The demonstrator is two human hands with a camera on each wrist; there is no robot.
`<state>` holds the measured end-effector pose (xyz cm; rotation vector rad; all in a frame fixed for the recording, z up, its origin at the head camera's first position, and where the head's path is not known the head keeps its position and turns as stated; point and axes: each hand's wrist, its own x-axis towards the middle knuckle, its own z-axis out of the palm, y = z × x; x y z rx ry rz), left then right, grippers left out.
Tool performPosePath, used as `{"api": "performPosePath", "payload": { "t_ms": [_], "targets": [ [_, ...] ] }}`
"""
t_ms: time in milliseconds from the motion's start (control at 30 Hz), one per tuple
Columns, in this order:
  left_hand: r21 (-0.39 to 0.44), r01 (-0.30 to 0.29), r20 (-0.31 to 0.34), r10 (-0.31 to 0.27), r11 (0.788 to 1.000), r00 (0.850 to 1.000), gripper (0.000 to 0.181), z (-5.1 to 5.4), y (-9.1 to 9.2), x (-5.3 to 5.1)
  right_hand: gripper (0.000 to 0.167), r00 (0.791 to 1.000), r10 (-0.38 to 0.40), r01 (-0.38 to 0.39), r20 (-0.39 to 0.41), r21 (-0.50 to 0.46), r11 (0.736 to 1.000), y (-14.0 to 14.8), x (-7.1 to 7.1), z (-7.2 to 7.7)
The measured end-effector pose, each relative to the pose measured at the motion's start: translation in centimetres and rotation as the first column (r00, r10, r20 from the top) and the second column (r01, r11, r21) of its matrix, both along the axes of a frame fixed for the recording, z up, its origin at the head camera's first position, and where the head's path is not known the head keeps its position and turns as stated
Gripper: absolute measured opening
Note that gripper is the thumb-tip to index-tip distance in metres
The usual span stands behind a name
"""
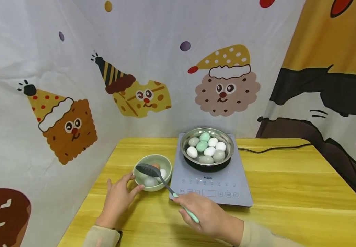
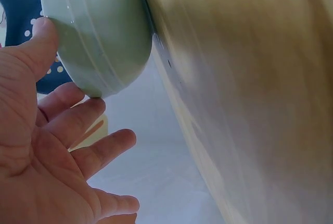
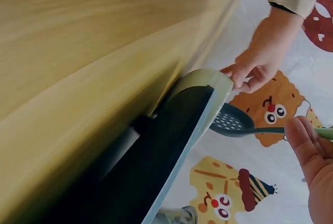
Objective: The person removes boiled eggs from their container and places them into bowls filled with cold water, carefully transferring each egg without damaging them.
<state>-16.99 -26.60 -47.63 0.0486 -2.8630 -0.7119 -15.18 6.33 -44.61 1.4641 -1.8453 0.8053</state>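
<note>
Behind your work hung a pale backdrop (image 1: 153, 37), printed with cartoon biscuits and a wedge of cheese in party hats. In front of it stretched the yellow wood-grain table (image 1: 301, 181). A grey induction cooker (image 1: 178, 171), marked Haier, lay flat on it, and a black cord (image 1: 273, 149) ran off to the right beyond it. On the cooker's far half sat a round steel pan (image 1: 230, 147), upright, with a dark lower side. The pale green bowl (image 1: 146, 160) stood upright on the table, just beside the cooker's left edge.

Your left hand (image 1: 119, 197) was at the bowl's near left side with its fingers spread: the thumb and nearest fingertips touched the bowl, while the other fingers stood out free in the left wrist view. Your right hand (image 1: 204, 214) was in front of the cooker, pinching the mint-green handle of a dark slotted spoon (image 1: 149, 170). The spoon slanted up and left from your grip, its perforated head over the bowl's opening; you could not tell whether it touched anything inside.

Smallest were the eggs. Nine showed in the pan, packed close together: four white eggs (image 1: 209, 151), three greyish eggs (image 1: 219, 156) and two mint-green eggs (image 1: 201, 146). In the bowl, partly behind the spoon, showed a brown egg (image 1: 156, 165) and two pale eggs (image 1: 150, 182).
</note>
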Motion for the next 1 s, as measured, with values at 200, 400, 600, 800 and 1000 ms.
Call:
{"api": "performPosePath", "payload": {
  "t_ms": [200,400,600,800,1000],
  "targets": [
    [0.005,-0.012,0.011,0.012,1.000,1.000,0.074,-0.4,0.1,0.2,0.033,0.999,-0.035,0.035,0.012,-0.027,0.999,1.7,0.3,0.4],
    [0.006,-0.005,0.015,0.005,1.000,1.000,0.074,-0.3,0.1,0.2,0.041,0.995,-0.100,0.096,-0.009,-0.231,0.968,5.5,-1.4,2.8],
    [-0.005,-0.011,0.015,0.011,1.000,1.000,0.075,0.1,-0.1,0.2,0.048,0.959,-0.280,0.281,0.040,-0.227,0.932,8.8,-2.9,3.7],
    [-0.010,-0.003,0.016,0.003,1.000,1.000,0.076,0.0,-0.1,0.1,0.044,0.949,-0.315,0.310,-0.029,-0.117,0.943,9.5,-3.0,2.9],
    [-0.003,-0.005,-0.002,0.005,1.000,1.000,0.077,0.0,0.0,0.1,0.038,0.952,-0.303,0.305,0.028,-0.073,0.950,9.6,-2.8,2.2]
  ]
}}
